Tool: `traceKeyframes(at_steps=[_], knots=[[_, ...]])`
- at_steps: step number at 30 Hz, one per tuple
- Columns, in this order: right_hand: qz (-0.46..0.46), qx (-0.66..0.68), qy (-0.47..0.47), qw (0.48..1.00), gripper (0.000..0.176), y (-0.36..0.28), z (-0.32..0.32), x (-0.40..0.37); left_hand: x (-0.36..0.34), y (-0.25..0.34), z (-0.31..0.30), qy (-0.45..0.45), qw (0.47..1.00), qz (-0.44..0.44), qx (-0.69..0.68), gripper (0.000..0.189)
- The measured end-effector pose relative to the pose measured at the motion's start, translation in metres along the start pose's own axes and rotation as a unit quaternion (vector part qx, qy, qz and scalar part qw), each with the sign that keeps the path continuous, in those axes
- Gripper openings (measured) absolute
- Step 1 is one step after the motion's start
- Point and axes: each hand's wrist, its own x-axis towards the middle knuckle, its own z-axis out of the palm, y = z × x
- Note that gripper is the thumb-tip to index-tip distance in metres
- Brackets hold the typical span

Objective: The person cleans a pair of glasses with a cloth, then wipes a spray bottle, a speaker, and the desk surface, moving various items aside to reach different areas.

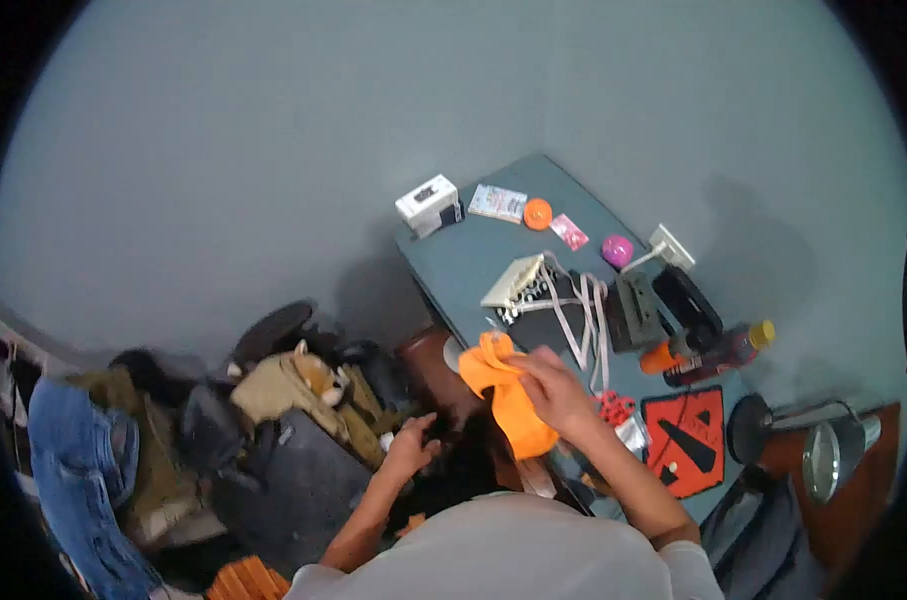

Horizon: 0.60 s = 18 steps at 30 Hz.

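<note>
Blue-grey desk (455, 262) stands ahead to the right, and in front of its left edge hangs an orange cloth (521, 418), its long axis slanting from upper left to lower right. The right hand (556, 393) is nearer, its fingers clamped on the cloth's right side; the left hand (409, 450) sits well apart, leftward, fingers loosely spread, nothing visible between them.

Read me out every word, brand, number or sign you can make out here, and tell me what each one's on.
None reads with certainty.
Red panel: black emblem, with faint lettering at its upper right, too blurred to read.
Dark bottle: label markings, blurred.
White box: dark printing, too small to read.
Pale booklet: printed cover, illegible.
Pink card: markings, illegible.
</note>
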Motion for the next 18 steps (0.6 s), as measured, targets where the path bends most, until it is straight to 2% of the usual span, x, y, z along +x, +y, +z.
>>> traceKeyframes(at_steps=[2,3,5,9,11,12,14,15,16,17,18], knots=[[0.050,-0.125,-0.018,0.991,0.036,0.001,0.018,0.070,0.059,-0.013,-0.023,0.034,0.996,-0.044,-0.066,0.051],[0.058,-0.132,-0.018,0.989,0.036,0.008,0.027,0.102,0.089,-0.029,-0.028,0.027,0.996,-0.041,-0.072,0.051],[-0.006,-0.251,0.002,0.968,0.042,0.033,0.052,0.156,0.143,-0.064,-0.035,0.067,0.983,-0.051,-0.164,0.047],[-0.004,-0.313,-0.041,0.949,0.044,0.082,0.088,0.217,0.241,-0.078,-0.062,0.102,0.981,-0.033,-0.162,0.044],[0.014,-0.273,-0.059,0.960,0.050,0.111,0.091,0.243,0.287,-0.102,-0.060,0.175,0.970,0.012,-0.170,0.046],[0.017,-0.338,-0.048,0.940,0.052,0.136,0.091,0.259,0.306,-0.101,-0.063,0.173,0.968,0.008,-0.180,0.046],[0.037,-0.353,-0.033,0.934,0.053,0.162,0.070,0.298,0.336,-0.090,-0.083,0.257,0.943,0.000,-0.212,0.062],[0.085,-0.382,-0.043,0.919,0.063,0.172,0.060,0.320,0.348,-0.084,-0.091,0.254,0.942,-0.005,-0.217,0.062],[0.132,-0.409,-0.052,0.902,0.074,0.182,0.050,0.339,0.360,-0.078,-0.098,0.290,0.941,0.016,-0.176,0.068],[0.132,-0.442,-0.057,0.885,0.085,0.199,0.043,0.353,0.370,-0.071,-0.103,0.323,0.936,0.037,-0.133,0.074],[0.132,-0.475,-0.062,0.868,0.096,0.215,0.036,0.364,0.382,-0.064,-0.107,0.318,0.938,0.035,-0.135,0.074]])
